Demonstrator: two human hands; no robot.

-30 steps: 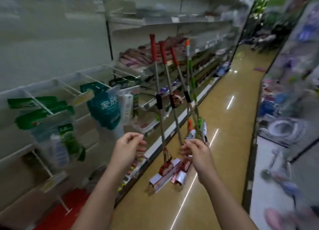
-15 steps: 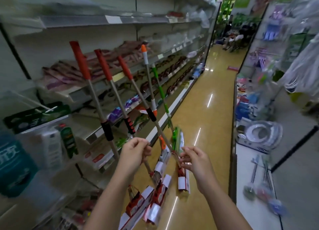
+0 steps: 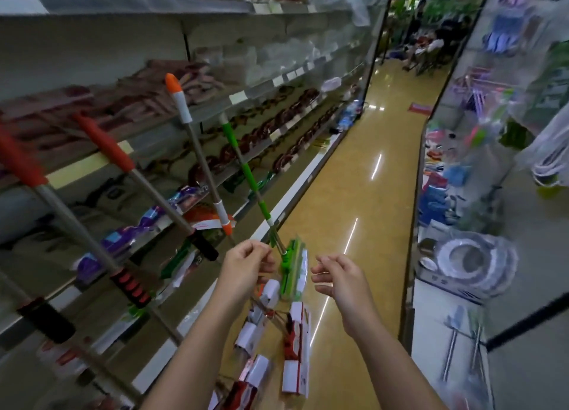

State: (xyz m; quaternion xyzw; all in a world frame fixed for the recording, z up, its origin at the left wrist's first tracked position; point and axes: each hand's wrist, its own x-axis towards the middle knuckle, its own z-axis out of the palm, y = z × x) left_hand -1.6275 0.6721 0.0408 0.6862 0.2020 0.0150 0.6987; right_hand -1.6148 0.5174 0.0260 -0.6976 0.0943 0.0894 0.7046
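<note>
- Curling round a thin pole, the fingers [image 3: 261, 251] of the left hand [image 3: 248, 271] are closed on what looks like the lower shaft of the orange-tipped mop [image 3: 222, 212], whose pole runs down into that fist. The exact contact is hidden behind the knuckles.
- The right hand [image 3: 338, 282] hangs near the mops with its fingers loosely bent and apart, gripping nothing.
- The orange-tipped mop leans head-down in the aisle, its tip resting against the shelf [image 3: 246, 94], with the green mop [image 3: 250, 178] just beside it.
- To do this step well, the free hand should probably take the same pole lower down, so that 2 grips steer it and the head does not swing.
- The poles stand close together, so lifting 1 straight away from the shelf seems wiser than dragging it sideways, which could topple the 2 red-handled mops [image 3: 104, 145].
- The clear wrapper [image 3: 303, 266] holds the green mop's head. The other mop heads below the hands wear white and red card sleeves.
- The shelf tiers carry rows of flat dark-red packs, too blurred to name.
- Across the yellow floor [image 3: 354, 178], an open box [image 3: 455, 289] holds a white ring [image 3: 449, 249] under plastic film.
</note>
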